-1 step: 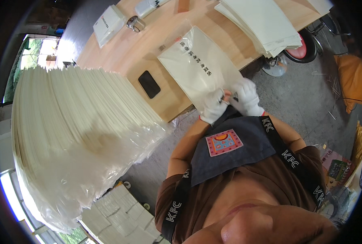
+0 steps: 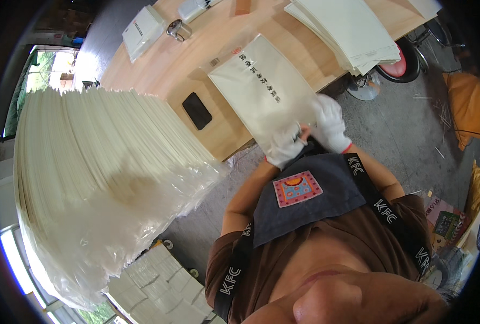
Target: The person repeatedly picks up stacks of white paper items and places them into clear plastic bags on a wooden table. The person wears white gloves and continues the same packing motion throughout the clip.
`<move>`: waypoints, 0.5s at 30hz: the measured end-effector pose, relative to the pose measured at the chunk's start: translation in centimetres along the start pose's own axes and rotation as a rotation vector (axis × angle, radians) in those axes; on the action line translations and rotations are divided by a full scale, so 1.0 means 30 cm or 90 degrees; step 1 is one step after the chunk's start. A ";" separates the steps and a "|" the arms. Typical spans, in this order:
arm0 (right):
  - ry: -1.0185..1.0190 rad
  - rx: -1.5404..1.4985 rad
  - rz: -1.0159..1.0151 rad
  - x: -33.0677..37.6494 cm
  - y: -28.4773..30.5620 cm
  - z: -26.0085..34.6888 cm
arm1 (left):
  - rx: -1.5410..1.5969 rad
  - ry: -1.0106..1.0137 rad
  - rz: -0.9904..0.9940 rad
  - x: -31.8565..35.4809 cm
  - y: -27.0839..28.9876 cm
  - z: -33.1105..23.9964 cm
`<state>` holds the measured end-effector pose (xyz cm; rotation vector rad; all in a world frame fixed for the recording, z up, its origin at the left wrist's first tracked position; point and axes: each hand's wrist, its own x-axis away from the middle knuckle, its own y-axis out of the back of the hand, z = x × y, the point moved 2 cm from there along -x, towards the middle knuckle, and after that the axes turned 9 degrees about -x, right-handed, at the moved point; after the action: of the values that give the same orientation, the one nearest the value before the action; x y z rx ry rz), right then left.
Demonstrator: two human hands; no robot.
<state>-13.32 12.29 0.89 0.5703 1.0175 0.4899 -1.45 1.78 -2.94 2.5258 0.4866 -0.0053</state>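
A white paper packet point(image 2: 264, 81) with a line of black characters, apparently in a clear plastic sleeve, lies on the table in front of me. Its near end reaches my two hands, which wear white gloves with red cuffs. My left hand point(image 2: 284, 144) is closed at the packet's near edge, with bare fingertips showing out of the glove. Close beside it, my right hand point(image 2: 330, 124) curls over the near right corner, its fingers bent and partly hidden. What exactly the right fingers pinch cannot be made out. Just left of the packet lies a black phone point(image 2: 197, 111).
A tall stack of white sheets or packets point(image 2: 105, 162) in clear plastic stands at left. On the table point(image 2: 207, 56) are a metal cup point(image 2: 179, 31), a wrapped white packet point(image 2: 143, 33) and a pile of white boards point(image 2: 353, 32). A red-seated stool point(image 2: 396, 63) stands beyond the right edge.
The packet's clear film lies flatter at its far end, and the print shows more plainly. My right hand has shifted slightly; the left has barely moved.
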 end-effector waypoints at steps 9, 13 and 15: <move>-0.211 0.177 0.650 0.033 0.010 -0.097 | -0.169 0.266 -0.408 0.340 0.119 0.264; -0.189 0.128 0.768 0.103 0.111 -0.031 | 0.227 0.224 -0.469 0.540 0.003 0.225; -0.120 0.099 0.754 0.189 0.131 -0.040 | 0.217 0.273 -0.430 0.545 0.022 0.219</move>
<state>-12.35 19.05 -0.71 1.3276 0.4438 1.3653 14.69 3.35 -9.84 2.5475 1.6064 0.2186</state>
